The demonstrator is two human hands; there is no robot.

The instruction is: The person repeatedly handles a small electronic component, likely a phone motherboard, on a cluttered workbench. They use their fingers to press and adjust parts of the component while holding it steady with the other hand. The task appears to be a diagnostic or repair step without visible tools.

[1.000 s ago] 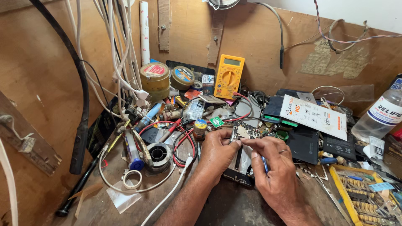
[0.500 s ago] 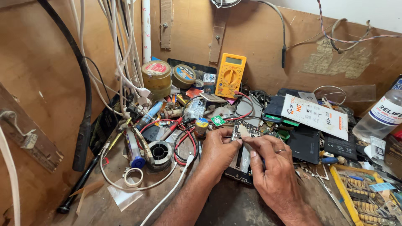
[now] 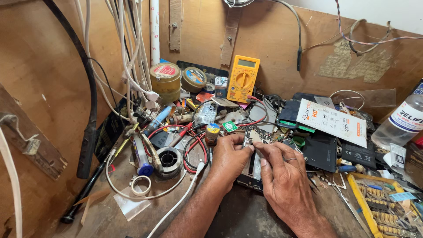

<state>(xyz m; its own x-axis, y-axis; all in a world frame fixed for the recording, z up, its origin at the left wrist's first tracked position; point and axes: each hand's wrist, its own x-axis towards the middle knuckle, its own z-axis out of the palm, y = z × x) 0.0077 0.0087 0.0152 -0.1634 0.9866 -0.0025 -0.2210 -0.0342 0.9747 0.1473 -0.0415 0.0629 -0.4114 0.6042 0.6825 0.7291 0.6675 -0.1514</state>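
Mid-job, by the look: phone [image 3: 254, 164] lying open, board [image 3: 257, 134] bared just beyond fingertips. Left hand [image 3: 229, 159] and right hand [image 3: 282, 176] pinching its edge; nothing reassembled yet.

back wall [image 3: 282, 39]: rough matt wood | multimeter [image 3: 243, 78]: yellow smooth plastic | bottle [image 3: 398, 123]: clear glossy plastic | solder spool [image 3: 169, 159]: shiny metal wire

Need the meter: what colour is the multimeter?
Yellow-orange multimeter, leaning on the back wall; head view.
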